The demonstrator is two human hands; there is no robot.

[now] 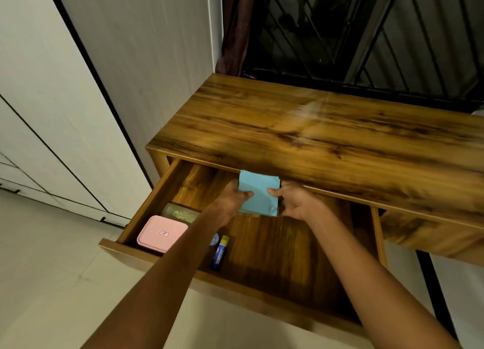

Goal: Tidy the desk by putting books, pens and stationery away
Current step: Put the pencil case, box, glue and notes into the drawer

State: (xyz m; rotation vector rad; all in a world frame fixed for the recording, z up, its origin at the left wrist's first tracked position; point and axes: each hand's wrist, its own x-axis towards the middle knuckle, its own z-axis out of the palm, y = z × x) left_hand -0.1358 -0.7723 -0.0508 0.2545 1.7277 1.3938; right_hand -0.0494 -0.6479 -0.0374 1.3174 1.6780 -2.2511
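A light blue stack of paper sheets (259,191) is held above the open wooden drawer (262,293), just under the desk's front edge. My left hand (231,202) grips its left side and my right hand (294,202) grips its right side, thumbs on top. The wooden desk top (314,128) is bare. Inside the drawer lie a pink box (162,233), a dark tube-shaped case (180,212) behind it, a blue and yellow glue stick (220,254) and a small round blue thing (215,239) partly hidden by my left forearm.
White cupboard doors (78,99) stand to the left of the desk. A dark window grille (366,34) and a dark curtain (235,34) are behind it. The drawer's right half shows bare wood. Pale floor lies below on the left.
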